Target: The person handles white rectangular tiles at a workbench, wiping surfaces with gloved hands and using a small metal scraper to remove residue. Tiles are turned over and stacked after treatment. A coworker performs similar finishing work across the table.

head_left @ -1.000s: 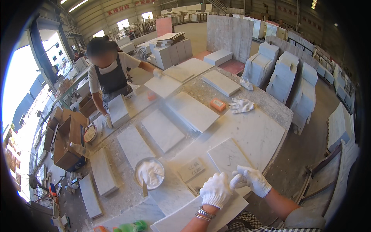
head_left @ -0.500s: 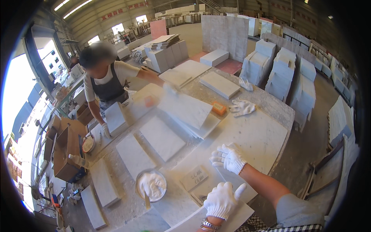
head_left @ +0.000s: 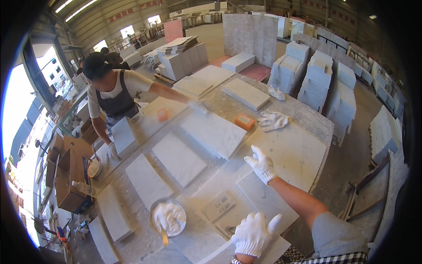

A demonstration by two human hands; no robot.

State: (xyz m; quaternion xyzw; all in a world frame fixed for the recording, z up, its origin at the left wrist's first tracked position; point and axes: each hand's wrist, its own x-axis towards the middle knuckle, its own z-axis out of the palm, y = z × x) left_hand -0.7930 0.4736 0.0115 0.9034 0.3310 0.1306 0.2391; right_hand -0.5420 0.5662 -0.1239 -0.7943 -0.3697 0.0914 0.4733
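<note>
To your left sits a bowl point(head_left: 185, 223) of white paste point(head_left: 169, 215), with the slab stack point(head_left: 212, 133) farther off. Your left hand point(head_left: 252, 235), fingers bent, thumb out, covers part of the near slab point(head_left: 277, 247) — any grip, I can't tell. Your right hand point(head_left: 261, 165) — half-spread, empty — reaches beyond the marked slab point(head_left: 253, 190).

Daylight blazes through the doorway point(head_left: 45, 53) over on the left; small windows point(head_left: 127, 31) glow in the far wall point(head_left: 96, 31); strip lights point(head_left: 81, 10) shine overhead; the floor point(head_left: 213, 34) looks tan.
</note>
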